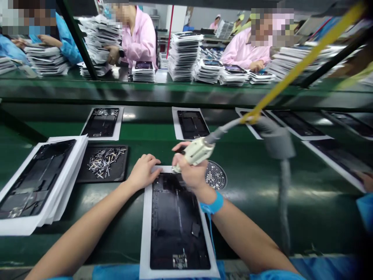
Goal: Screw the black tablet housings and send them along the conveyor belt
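A black tablet housing lies on a white paper sheet in front of me, its inner side up. My left hand rests at its upper left corner, thumb and forefinger apart near the top edge. My right hand is closed around a cream-coloured electric screwdriver, tilted with its cord end up to the right. The screwdriver's tip is hidden by my fingers, close to the housing's top edge. A round dish with a perforated plate sits just behind my right wrist, which wears a blue strap.
Left stands a stack of housings on paper, beside a black tray of small strips. More housings lie along the green bench. A yellow strap and grey cable hang right. Co-workers sit opposite behind stacks.
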`<state>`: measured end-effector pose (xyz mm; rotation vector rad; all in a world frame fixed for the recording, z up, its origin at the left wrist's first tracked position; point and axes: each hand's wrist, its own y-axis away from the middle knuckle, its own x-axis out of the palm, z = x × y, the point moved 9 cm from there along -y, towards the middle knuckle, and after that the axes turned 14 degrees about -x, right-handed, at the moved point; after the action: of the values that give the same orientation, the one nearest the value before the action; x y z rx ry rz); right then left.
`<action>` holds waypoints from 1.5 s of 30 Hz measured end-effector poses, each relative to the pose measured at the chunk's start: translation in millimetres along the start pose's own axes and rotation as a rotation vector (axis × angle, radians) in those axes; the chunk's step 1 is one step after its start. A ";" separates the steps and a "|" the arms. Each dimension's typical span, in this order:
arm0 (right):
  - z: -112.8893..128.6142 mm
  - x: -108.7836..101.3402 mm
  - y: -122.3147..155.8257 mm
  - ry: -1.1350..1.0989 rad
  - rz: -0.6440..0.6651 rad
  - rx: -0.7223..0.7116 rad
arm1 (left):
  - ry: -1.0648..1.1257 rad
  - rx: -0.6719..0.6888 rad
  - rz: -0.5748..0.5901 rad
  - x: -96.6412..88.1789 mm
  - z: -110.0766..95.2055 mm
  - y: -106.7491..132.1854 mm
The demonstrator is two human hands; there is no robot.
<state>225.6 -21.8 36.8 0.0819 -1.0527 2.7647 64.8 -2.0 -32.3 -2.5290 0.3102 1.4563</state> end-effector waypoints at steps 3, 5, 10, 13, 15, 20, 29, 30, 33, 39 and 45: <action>12.5 -54.2 -11.9 0.111 -0.135 -0.081 | -0.074 0.000 0.093 15.9 -15.6 -13.7; 11.8 -79.3 -14.9 0.175 -0.188 -0.099 | -0.065 0.022 0.193 27.8 -22.8 -19.3; -9.0 -96.0 -14.3 0.213 -0.179 -0.033 | -0.036 0.102 0.218 32.2 -26.0 -43.1; -15.0 -97.2 -13.7 0.216 -0.179 -0.025 | -0.069 0.073 0.079 24.6 -19.0 -67.6; -16.4 -98.3 -13.3 0.216 -0.182 -0.024 | -0.061 0.032 0.028 23.8 -13.7 -79.1; -17.3 -98.2 -12.2 0.216 -0.174 -0.024 | -0.034 0.005 -0.009 27.9 -7.6 -83.3; -21.8 -97.7 -9.3 0.198 -0.206 -0.024 | -0.014 -0.006 -0.012 27.5 -5.5 -82.0; -22.7 -98.3 -9.3 0.201 -0.211 -0.024 | -0.012 -0.005 -0.013 27.4 -5.5 -82.1; -22.6 -99.7 -11.3 0.208 -0.212 -0.014 | -0.004 -0.011 -0.013 27.0 -5.2 -81.8; 15.0 -90.7 -0.6 0.108 -0.233 -0.054 | 0.021 -0.027 0.011 28.2 -9.4 -78.1; 39.5 -32.0 67.7 -0.151 0.152 0.136 | -0.018 -0.063 0.026 32.8 -12.3 -79.0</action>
<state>243.8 -102.4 18.3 0.2429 -0.9384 3.0070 113.4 67.5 -48.9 -2.5690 0.3001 1.5206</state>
